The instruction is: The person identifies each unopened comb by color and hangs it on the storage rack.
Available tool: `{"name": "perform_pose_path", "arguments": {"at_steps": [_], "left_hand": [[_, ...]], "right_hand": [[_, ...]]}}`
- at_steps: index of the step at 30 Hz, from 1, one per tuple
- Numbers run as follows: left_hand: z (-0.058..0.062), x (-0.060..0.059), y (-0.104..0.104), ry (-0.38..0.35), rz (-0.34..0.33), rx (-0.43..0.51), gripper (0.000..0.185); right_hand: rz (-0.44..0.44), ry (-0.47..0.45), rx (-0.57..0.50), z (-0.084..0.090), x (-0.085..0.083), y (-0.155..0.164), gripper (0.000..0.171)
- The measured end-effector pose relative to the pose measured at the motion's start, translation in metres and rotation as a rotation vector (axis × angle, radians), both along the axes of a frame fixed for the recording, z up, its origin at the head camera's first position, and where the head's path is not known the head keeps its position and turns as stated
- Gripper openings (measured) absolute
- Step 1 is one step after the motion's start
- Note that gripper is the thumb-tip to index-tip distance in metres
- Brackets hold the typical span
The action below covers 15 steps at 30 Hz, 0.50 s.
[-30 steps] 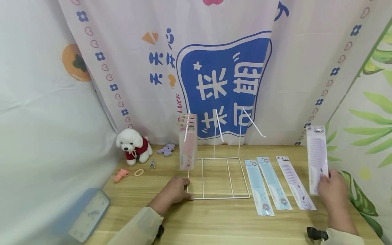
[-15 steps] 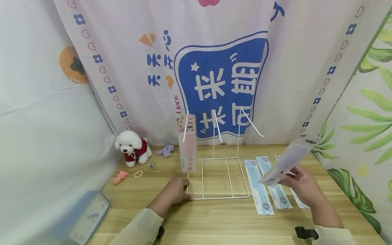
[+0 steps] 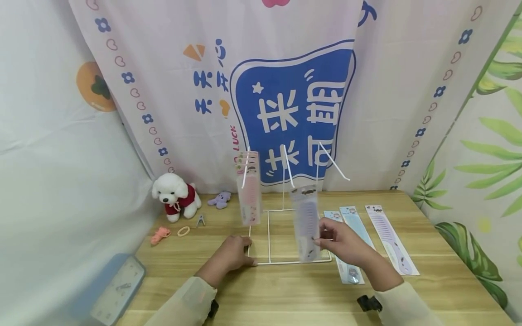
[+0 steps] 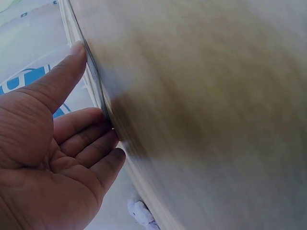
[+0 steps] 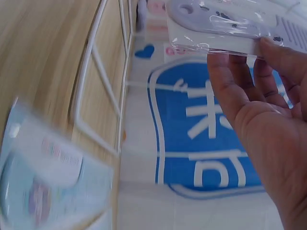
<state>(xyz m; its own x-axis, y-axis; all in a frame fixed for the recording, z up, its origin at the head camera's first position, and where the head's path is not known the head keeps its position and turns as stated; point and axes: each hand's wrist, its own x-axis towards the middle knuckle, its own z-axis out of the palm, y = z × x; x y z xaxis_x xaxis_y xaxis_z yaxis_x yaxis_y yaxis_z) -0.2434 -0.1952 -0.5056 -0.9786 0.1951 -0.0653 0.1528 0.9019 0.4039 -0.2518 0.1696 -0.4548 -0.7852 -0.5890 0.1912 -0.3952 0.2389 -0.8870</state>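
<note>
My right hand (image 3: 344, 240) pinches a packaged lilac comb (image 3: 306, 217) by its lower right edge, thumb in front. The comb stands nearly upright over the white wire rack (image 3: 281, 263). Its top lies by the tip of the rack's middle hook (image 3: 289, 167); I cannot tell whether they touch. In the right wrist view, the comb's handle end (image 5: 216, 17) shows through clear wrap. My left hand (image 3: 232, 253) rests on the rack's front left corner, thumb and fingers spread apart. Several packaged pink combs (image 3: 249, 194) hang from the left hook. The right hook (image 3: 334, 160) carries nothing.
Right of the rack lie two packaged blue combs (image 3: 350, 271), partly behind my right arm, and another lilac comb (image 3: 391, 240). At left are a plush dog (image 3: 171, 192), purple toy (image 3: 220, 199), small clip (image 3: 200, 220), hair tie (image 3: 183, 231), coral item (image 3: 160, 235) and blue case (image 3: 122, 290).
My right hand has carried the lilac comb leftward from the table's right side to the rack, the comb tilting on the way and now nearly upright. My left hand has stayed at the rack's corner.
</note>
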Motion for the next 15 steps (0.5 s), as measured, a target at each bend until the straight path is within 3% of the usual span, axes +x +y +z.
{"name": "perform_pose_path", "arguments": {"at_steps": [5,15], "left_hand": [[-0.002,-0.001,-0.001,-0.009,0.013,-0.002,0.067],[-0.002,-0.001,0.0,-0.008,0.004,-0.007,0.065]], "right_hand": [[-0.024,-0.034,0.014,-0.002,-0.003,-0.018,0.013],[-0.099,-0.03,0.031,-0.013,-0.011,-0.024,0.015]]}}
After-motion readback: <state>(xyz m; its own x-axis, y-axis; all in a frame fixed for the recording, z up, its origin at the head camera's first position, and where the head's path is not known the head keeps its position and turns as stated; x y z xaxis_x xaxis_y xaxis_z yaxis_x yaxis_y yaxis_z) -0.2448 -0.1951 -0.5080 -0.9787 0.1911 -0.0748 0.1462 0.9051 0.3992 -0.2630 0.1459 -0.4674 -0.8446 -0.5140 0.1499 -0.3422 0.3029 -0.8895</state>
